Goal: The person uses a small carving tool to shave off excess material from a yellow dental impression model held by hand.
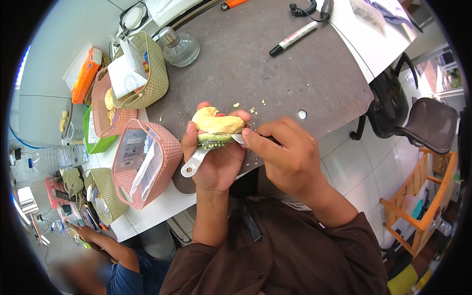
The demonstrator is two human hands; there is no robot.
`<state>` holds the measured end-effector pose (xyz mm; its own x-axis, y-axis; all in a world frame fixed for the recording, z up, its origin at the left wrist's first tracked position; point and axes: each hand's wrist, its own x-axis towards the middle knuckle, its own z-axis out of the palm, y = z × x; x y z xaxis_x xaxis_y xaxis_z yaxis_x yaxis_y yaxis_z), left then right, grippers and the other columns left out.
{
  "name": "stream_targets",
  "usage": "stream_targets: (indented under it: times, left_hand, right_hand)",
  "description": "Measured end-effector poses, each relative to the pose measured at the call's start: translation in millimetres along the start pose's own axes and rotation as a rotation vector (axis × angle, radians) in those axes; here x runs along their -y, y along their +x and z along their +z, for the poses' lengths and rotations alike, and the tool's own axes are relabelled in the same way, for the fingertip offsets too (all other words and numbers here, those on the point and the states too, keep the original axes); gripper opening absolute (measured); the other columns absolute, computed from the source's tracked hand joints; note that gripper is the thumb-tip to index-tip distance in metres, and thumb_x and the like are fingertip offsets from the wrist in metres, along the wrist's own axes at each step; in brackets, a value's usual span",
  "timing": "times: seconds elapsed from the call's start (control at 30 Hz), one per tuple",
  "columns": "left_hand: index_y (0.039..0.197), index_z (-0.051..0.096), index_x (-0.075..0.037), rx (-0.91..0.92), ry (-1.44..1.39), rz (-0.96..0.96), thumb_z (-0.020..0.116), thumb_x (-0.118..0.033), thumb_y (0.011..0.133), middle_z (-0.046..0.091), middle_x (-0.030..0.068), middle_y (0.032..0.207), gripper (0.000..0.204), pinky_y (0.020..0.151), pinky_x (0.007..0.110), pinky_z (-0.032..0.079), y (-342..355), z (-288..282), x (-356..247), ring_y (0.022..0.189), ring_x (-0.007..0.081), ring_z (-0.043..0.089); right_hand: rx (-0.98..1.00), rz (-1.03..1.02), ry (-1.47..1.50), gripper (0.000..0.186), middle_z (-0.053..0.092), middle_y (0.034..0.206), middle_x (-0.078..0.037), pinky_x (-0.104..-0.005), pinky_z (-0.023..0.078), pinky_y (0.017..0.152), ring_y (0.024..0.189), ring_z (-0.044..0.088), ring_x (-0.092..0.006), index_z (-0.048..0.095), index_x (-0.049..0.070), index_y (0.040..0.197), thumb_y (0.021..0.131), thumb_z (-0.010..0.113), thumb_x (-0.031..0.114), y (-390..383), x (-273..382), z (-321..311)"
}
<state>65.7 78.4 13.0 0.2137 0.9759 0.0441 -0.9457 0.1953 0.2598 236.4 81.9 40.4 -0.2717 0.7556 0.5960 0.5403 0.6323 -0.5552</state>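
Observation:
My left hand (215, 167) is closed round a metal tray (195, 161) with a holed handle. The tray holds green, bumpy material (214, 143) with a pale yellow lump (214, 118) on top, probably a cast in an impression. My right hand (290, 157) is closed on a small metal blade (237, 139), whose handle is mostly hidden by my fingers. The blade touches the right side of the piece, where yellow and green meet. Yellow crumbs (253, 109) lie on the brown work surface beside it.
Woven baskets (147, 187) with papers line the left, near a glass bottle (182, 53). A marker (294, 38) lies at the back. An office chair (424, 123) and wooden rack (408, 214) stand right. A co-worker (125, 275) sits at lower left.

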Motion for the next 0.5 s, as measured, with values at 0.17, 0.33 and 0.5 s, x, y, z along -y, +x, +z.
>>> stream_targets:
  times: [0.17,0.33,0.5]
  left_hand:
    - [0.139,0.053,-0.023,-0.146,0.161,0.095,0.050,-0.045,0.104,0.058,0.0314,0.131,0.041,0.096,0.045,0.052,-1.1,9.6,7.3,0.116,0.0351,0.061]
    - [0.140,0.053,-0.024,-0.091,0.185,0.068,0.052,-0.043,0.104,0.057,0.0291,0.134,0.041,0.100,0.043,0.050,-1.5,11.5,2.3,0.121,0.0340,0.058]
    - [0.139,0.053,-0.025,-0.107,0.186,0.094,0.054,-0.043,0.103,0.055,0.0289,0.136,0.040,0.101,0.042,0.049,-2.3,10.6,0.8,0.121,0.0327,0.058]
  right_hand:
    - [-0.053,-0.027,-0.106,0.028,0.061,0.085,0.001,-0.0323,0.044,0.056,0.070,0.055,-0.0178,0.073,0.013,0.101,0.075,0.067,0.004,-0.7,0.4,9.0]
    - [-0.068,-0.056,-0.133,0.024,0.061,0.086,0.002,-0.0324,0.043,0.056,0.070,0.054,-0.0175,0.071,0.013,0.098,0.076,0.067,0.006,4.5,2.0,13.7]
    - [-0.091,-0.064,-0.104,0.024,0.063,0.086,0.002,-0.0323,0.044,0.055,0.070,0.056,-0.0181,0.070,0.013,0.098,0.076,0.066,0.006,8.5,-0.4,20.5]
